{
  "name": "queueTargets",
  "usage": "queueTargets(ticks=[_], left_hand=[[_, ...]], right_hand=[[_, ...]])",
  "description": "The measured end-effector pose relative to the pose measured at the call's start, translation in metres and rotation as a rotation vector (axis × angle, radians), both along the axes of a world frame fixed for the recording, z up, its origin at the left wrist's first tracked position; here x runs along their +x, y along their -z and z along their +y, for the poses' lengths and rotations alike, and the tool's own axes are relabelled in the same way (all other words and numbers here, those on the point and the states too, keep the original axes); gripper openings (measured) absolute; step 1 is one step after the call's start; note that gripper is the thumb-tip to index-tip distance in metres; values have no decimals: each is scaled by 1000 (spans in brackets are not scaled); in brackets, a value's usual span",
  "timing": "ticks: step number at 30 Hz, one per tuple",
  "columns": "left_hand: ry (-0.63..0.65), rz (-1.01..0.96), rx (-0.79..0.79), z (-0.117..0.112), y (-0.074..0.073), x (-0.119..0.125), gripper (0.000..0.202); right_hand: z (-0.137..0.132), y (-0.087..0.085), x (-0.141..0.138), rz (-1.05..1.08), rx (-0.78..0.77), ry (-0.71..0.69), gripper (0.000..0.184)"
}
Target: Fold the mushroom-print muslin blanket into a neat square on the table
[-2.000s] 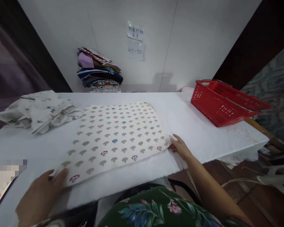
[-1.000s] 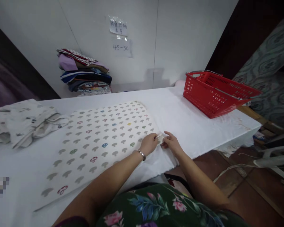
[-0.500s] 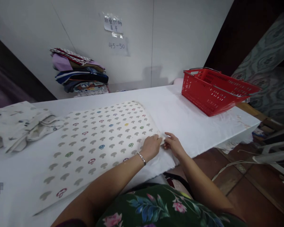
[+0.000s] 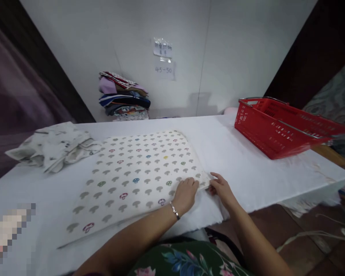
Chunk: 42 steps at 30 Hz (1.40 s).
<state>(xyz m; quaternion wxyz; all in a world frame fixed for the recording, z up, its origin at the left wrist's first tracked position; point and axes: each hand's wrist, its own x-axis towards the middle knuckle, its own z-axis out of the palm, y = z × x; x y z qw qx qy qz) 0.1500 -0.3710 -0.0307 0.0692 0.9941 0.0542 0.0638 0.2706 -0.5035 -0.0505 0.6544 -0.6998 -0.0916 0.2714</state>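
A cream cloth point(image 4: 149, 168) printed with grey and coloured mushrooms lies folded flat on the white-covered table point(image 4: 235, 172). My left hand point(image 4: 186, 194), with a bracelet at its wrist, curls its fingers over the front edge of this cloth near the right front corner; its thumb is hidden. Just to the right, my right hand point(image 4: 220, 188) pinches the cloth's corner between thumb and fingers. The two hands are close together but apart.
A crumpled white patterned cloth point(image 4: 57, 147) rests at the table's left. Against the wall stands a stack of folded fabrics point(image 4: 125, 97). A red plastic basket point(image 4: 276, 132) sits at the right end. Blurred pixels cover something at lower left.
The view has swung left and up. My left fingers have moved slightly left from the corner, leaving a wider gap to my right hand, which stays at the corner.
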Motion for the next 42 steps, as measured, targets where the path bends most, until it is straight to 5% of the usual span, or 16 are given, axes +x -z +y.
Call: queueTargets(ticks=[8,14,17,23,34,42], left_hand=[[-389,11,11,76,0,-130,46],[-880,-23,94,137,4,-263,48],[-1072,-18,115,156,3,-306,45],[-1239,0,-110,163,-1,-317,45],[-1129,55,-161,155,3,-335,50],[-910,144,-351,166,-13,-355,48]], right_hand=[[-10,2,2,13,-75,-31,59],[-18,10,7,-1,-160,-95,64],[-16,11,9,-36,-227,-136,66],[-19,12,20,-271,-459,-205,64],[-30,27,26,-567,-783,-346,58],[-29,30,10,-904,-862,-421,48]])
